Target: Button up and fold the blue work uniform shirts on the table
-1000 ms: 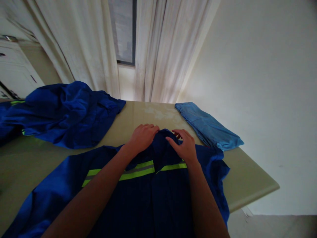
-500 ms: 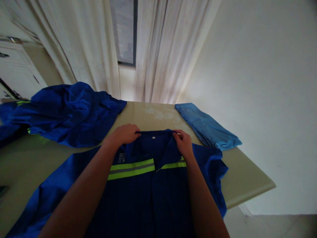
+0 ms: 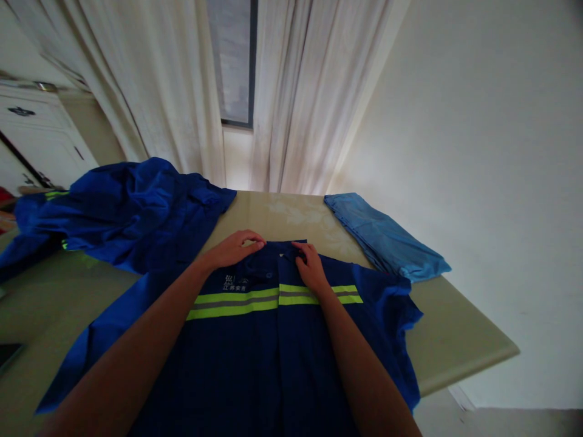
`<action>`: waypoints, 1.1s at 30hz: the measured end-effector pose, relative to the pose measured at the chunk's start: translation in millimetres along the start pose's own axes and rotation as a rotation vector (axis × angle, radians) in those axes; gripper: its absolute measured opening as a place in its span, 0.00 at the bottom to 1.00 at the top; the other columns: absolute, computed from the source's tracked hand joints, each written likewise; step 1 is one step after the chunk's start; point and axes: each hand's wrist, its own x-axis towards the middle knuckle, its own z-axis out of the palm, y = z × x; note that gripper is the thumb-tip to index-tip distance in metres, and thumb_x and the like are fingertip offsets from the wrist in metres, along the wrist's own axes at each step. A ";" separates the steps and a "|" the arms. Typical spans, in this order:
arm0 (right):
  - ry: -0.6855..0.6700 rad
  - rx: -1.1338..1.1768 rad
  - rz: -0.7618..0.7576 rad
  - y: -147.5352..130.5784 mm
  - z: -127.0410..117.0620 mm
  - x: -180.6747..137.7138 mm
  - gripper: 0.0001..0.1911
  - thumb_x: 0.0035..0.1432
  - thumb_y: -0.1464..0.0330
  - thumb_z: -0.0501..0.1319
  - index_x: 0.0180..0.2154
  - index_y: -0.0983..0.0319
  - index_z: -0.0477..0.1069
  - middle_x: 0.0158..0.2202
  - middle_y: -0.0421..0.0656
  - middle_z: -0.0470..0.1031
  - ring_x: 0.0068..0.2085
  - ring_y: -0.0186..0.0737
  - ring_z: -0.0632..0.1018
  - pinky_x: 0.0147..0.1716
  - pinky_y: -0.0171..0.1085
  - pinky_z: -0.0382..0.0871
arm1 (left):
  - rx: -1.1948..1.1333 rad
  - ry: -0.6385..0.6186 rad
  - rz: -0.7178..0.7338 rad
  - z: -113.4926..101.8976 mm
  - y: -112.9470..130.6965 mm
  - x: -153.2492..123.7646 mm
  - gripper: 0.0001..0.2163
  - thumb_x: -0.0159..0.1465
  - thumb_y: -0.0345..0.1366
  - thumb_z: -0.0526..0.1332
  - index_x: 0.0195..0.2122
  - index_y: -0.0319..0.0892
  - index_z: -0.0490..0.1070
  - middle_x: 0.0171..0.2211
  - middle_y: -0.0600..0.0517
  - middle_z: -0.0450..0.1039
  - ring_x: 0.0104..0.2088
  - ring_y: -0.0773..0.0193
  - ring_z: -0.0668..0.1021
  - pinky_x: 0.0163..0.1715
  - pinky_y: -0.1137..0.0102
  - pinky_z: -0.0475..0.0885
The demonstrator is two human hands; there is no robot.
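Note:
A dark blue work jacket [image 3: 255, 358] with yellow-green reflective stripes lies front side up on the table [image 3: 455, 340] before me. My left hand [image 3: 234, 249] rests on the collar's left part, fingers stretched toward the middle. My right hand [image 3: 310, 267] lies on the collar's right part near the front placket, fingers curled down onto the cloth. Both forearms lie across the jacket's chest.
A crumpled blue garment [image 3: 122, 212] is heaped at the table's back left. A folded light-blue garment [image 3: 382, 237] lies at the back right, near the edge. White curtains [image 3: 291, 91] and a window stand behind the table. A white cabinet [image 3: 31, 133] is at far left.
The collar, held up and spread between both hands half a second ago, now lies flat. Both hands have come together toward the jacket's middle. The reflective stripes now run in one line.

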 end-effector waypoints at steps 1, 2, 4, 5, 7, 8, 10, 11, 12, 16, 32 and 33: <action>-0.027 -0.085 -0.069 -1.4 1.2 -2.1 0.25 0.57 0.72 0.56 0.56 0.58 0.74 0.56 0.50 0.74 0.56 0.48 0.73 0.58 0.48 0.66 | 0.000 -0.131 0.041 -5.3 1.0 -6.0 0.20 0.67 0.54 0.59 0.51 0.48 0.79 0.56 0.47 0.77 0.57 0.54 0.76 0.57 0.63 0.70; -0.056 -0.154 -0.120 -3.9 2.0 -3.4 0.25 0.58 0.72 0.56 0.57 0.57 0.74 0.59 0.49 0.72 0.59 0.49 0.71 0.61 0.50 0.62 | 0.018 -0.254 0.071 -10.4 1.8 -11.0 0.21 0.63 0.55 0.64 0.52 0.50 0.79 0.58 0.48 0.76 0.60 0.53 0.75 0.60 0.62 0.67; -0.125 -0.262 -0.161 -9.7 3.1 -4.1 0.23 0.60 0.72 0.57 0.57 0.55 0.74 0.60 0.47 0.72 0.61 0.51 0.68 0.62 0.52 0.57 | 0.096 -0.409 0.079 -17.6 2.5 -17.0 0.29 0.51 0.53 0.74 0.54 0.53 0.78 0.62 0.48 0.72 0.63 0.49 0.71 0.63 0.58 0.63; -0.160 -0.299 -0.158 -12.3 3.8 -4.1 0.22 0.61 0.72 0.58 0.55 0.54 0.75 0.59 0.46 0.73 0.61 0.52 0.68 0.61 0.52 0.57 | 0.142 -0.431 0.055 -19.1 2.2 -18.0 0.31 0.47 0.50 0.77 0.54 0.55 0.78 0.63 0.49 0.71 0.64 0.46 0.69 0.63 0.55 0.62; -0.199 -0.347 -0.141 -15.4 5.4 -4.0 0.16 0.61 0.71 0.60 0.50 0.54 0.77 0.56 0.45 0.75 0.58 0.52 0.69 0.57 0.52 0.59 | 0.227 -0.374 -0.014 -17.8 1.1 -16.5 0.25 0.46 0.46 0.77 0.47 0.55 0.81 0.63 0.49 0.71 0.63 0.42 0.69 0.61 0.51 0.62; -0.198 -0.360 -0.137 -15.8 6.2 -3.9 0.14 0.60 0.70 0.61 0.47 0.55 0.77 0.54 0.46 0.75 0.57 0.53 0.69 0.56 0.51 0.59 | 0.260 -0.310 -0.044 -15.4 0.6 -14.4 0.19 0.49 0.44 0.76 0.43 0.54 0.82 0.61 0.50 0.72 0.61 0.41 0.69 0.60 0.49 0.62; -0.168 -0.366 -0.136 -15.2 7.0 -3.5 0.09 0.60 0.69 0.63 0.43 0.56 0.77 0.52 0.46 0.75 0.54 0.52 0.69 0.53 0.50 0.59 | 0.294 -0.184 -0.055 -7.9 0.7 -8.5 0.10 0.54 0.42 0.72 0.39 0.51 0.81 0.56 0.49 0.76 0.58 0.43 0.71 0.58 0.50 0.63; -0.143 -0.355 -0.136 -14.4 6.7 -2.9 0.08 0.60 0.69 0.63 0.42 0.57 0.76 0.50 0.47 0.75 0.52 0.52 0.69 0.53 0.49 0.59 | 0.292 -0.141 -0.036 -3.0 1.4 -5.2 0.09 0.57 0.41 0.70 0.38 0.50 0.80 0.53 0.49 0.77 0.56 0.44 0.73 0.57 0.52 0.64; -0.120 -0.335 -0.136 -13.6 6.0 -2.2 0.07 0.60 0.69 0.62 0.41 0.57 0.75 0.49 0.47 0.76 0.51 0.51 0.70 0.53 0.49 0.59 | 0.280 -0.112 -0.012 2.4 2.2 -2.1 0.08 0.59 0.41 0.68 0.39 0.49 0.80 0.50 0.48 0.78 0.53 0.47 0.74 0.55 0.54 0.66; -0.045 -0.146 -0.125 -9.9 -1.2 1.7 0.05 0.62 0.67 0.59 0.39 0.57 0.73 0.41 0.45 0.76 0.46 0.48 0.72 0.52 0.46 0.61 | 0.225 -0.052 -0.001 26.8 3.4 5.4 0.10 0.63 0.44 0.64 0.41 0.44 0.75 0.41 0.48 0.78 0.44 0.53 0.78 0.48 0.61 0.70; -0.059 -0.093 -0.096 -3.9 3.4 2.7 0.16 0.65 0.66 0.59 0.52 0.61 0.74 0.51 0.49 0.74 0.47 0.43 0.77 0.51 0.42 0.70 | 0.154 0.121 -0.142 45.9 -31.2 6.8 0.15 0.59 0.47 0.67 0.40 0.44 0.72 0.45 0.47 0.75 0.46 0.53 0.77 0.50 0.59 0.72; -0.053 -0.179 -0.092 -5.4 3.9 1.2 0.18 0.65 0.66 0.58 0.54 0.61 0.73 0.54 0.50 0.74 0.52 0.45 0.76 0.55 0.43 0.68 | 0.162 0.141 -0.142 47.7 -32.0 7.5 0.16 0.58 0.48 0.68 0.40 0.43 0.71 0.46 0.46 0.74 0.46 0.53 0.77 0.50 0.59 0.72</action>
